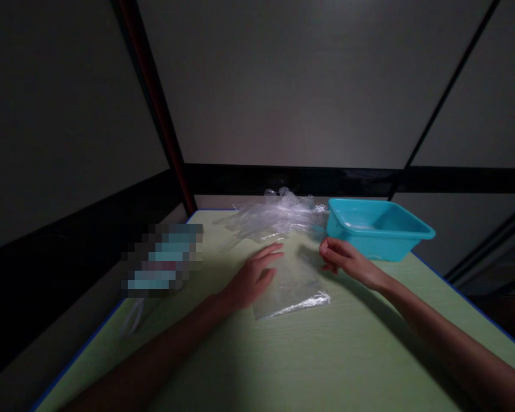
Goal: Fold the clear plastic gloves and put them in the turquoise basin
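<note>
A clear plastic bag (292, 289) lies flat on the table in front of me, its near edge creased and shiny. My left hand (255, 274) is open at the bag's left side, fingers stretched over it. On the other side, my right hand (341, 260) is closed, thumb and fingertips drawn together just above the bag's far right part. What the right fingers hold, if anything, cannot be made out. Behind both hands sits a loose heap of crumpled clear plastic bags (278, 214).
A turquoise plastic basin (381, 237) stands at the right, close to the right hand. A blurred-out item (165, 260) with a white strap (133, 315) lies at the left edge. The pale green table (300, 360) has blue edging, and a wall panel (292, 86) rises behind.
</note>
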A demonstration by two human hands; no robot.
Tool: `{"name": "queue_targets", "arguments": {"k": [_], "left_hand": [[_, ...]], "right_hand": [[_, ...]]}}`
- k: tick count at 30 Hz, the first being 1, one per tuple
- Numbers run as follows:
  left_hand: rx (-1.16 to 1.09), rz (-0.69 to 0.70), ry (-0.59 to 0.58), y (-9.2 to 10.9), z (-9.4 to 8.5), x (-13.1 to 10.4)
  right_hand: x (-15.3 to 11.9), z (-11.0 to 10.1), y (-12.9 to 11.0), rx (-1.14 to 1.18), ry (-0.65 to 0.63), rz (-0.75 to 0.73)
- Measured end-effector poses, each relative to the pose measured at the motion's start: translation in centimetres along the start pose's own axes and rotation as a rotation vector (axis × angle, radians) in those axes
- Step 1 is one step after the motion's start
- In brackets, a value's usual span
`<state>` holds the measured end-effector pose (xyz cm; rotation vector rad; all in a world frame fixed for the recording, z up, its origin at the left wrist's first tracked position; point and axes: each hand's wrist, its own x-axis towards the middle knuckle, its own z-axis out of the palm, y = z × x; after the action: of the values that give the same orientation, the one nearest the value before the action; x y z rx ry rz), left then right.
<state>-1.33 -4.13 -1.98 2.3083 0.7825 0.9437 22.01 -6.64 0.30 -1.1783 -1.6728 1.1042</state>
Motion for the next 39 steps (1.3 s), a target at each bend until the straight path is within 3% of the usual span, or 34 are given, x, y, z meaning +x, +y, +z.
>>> {"name": "queue_targets", "arguments": {"k": [5, 10, 21, 31, 36, 39], "left_hand": [[0.132, 0.203, -0.404, 1.8, -0.3, 0.0], [0.223, 0.256, -0.587, 3.0, -0.4, 0.8], [0.256, 0.243, -0.714, 3.1, 0.7, 1.2], [0.373, 0.347, -0.664, 2.7, 1.3, 0.7], [0.396, 0.373, -0.670, 2.7, 1.1, 0.6], [0.409, 0.379, -0.674, 2.9, 1.0, 0.7]], "right_hand": [[-2.1, -0.5, 0.3, 0.118, -0.193, 0.100], [-2.2, -0.3, 0.3, 0.120, -0.258, 0.025], [-2.4, -0.2, 0.2, 0.063, -0.326, -0.057], [-2.3, -0.3, 0.6, 0.196, -0.449, -0.012], [-2.6, -1.2, 0.2, 0.217, -0.464, 0.040], [-2.6, -1.5, -0.2, 0.175, -0.395, 0.043]]}}
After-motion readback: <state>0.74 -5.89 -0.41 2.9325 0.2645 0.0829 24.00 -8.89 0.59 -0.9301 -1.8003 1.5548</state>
